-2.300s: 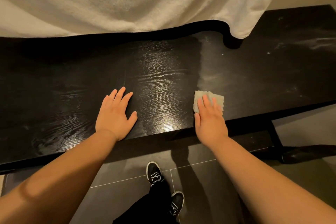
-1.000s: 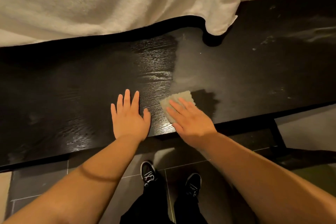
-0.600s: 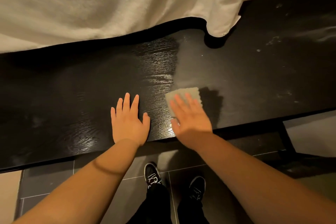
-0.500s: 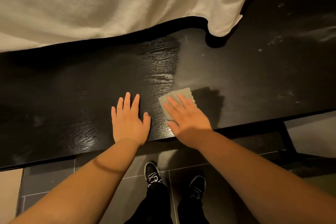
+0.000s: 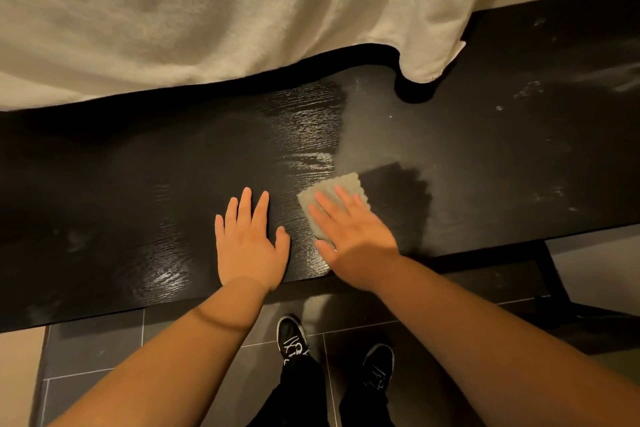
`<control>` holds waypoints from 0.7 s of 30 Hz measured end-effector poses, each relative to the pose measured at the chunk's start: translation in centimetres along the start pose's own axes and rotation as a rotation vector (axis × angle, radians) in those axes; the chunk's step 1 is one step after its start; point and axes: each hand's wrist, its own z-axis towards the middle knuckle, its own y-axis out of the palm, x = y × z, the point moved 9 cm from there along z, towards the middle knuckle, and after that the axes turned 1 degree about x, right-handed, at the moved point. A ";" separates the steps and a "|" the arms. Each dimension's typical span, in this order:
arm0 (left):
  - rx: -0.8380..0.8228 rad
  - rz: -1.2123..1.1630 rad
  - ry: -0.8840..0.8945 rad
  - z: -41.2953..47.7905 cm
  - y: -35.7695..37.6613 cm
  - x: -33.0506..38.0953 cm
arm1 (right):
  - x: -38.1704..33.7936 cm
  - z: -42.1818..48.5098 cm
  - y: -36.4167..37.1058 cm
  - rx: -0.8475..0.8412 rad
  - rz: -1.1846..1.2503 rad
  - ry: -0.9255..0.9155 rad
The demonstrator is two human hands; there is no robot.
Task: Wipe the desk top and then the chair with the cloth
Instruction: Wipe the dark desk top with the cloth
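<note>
**Desk** point(image 5: 138, 184): black wood-grain top running across the view, its near edge toward the person. The left and middle parts are dark and glossy, with glints of light. The right part is dull, with a grey film and pale specks. A darker patch lies just right of the cloth; whether it is shadow or a wiped strip cannot be told.

**Towel** point(image 5: 207, 10): off-white, thick pile. It hangs over the far side of the desk and hides the back strip at left and centre. One corner droops onto the top, right of centre, well apart from both hands.

**Desk leg** point(image 5: 550, 274): dark bar under the right end.

**Floor** point(image 5: 104, 350): grey tiles with pale grout lines.

**Shoes** point(image 5: 292, 340): black with white laces, below the near edge and between the two forearms.

**Left hand** point(image 5: 247, 246): palm down, flat on the glossy part near the front edge. The fingers are straight and slightly spread, and the thumb points out toward the cloth. It holds nothing; the forearm comes in from lower left.

**Right hand** point(image 5: 349, 236): palm down just beside the left hand, angled toward upper left. The fingers are straight and lie on top of the cloth, pressing it to the desk with no curl round it. The thumb lies at the cloth's near edge.

**Cloth** point(image 5: 334, 189): small, pale grey and folded flat. It lies on the desk near the front edge, at the border of the glossy and dull parts. Its far corner shows beyond the fingertips.
</note>
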 end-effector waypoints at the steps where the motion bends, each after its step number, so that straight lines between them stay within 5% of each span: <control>1: 0.000 -0.003 0.003 0.0 0.0 0.0 | 0.4 -0.1 -0.3 0.019 -0.009 -0.051; 4: -0.005 -0.012 0.001 0.0 0.2 -0.1 | 4.0 -0.4 -1.6 0.069 -0.084 -0.058; 9: -0.019 0.007 -0.002 0.1 0.3 -0.2 | 9.5 -0.3 -2.7 0.051 -0.031 0.430; 11: -0.026 0.006 -0.005 0.1 0.3 -0.2 | 6.8 0.6 -2.2 0.076 -0.044 0.373; 17: -0.024 -0.007 -0.011 0.1 0.1 -0.2 | 0.3 1.9 -1.5 0.014 0.003 -0.167; 19: -0.031 -0.001 -0.008 0.1 0.1 -0.2 | 3.5 2.0 -2.9 0.086 -0.107 -0.149; 21: -0.027 -0.008 -0.006 0.1 0.1 -0.1 | 8.8 1.7 -3.9 0.100 -0.113 0.068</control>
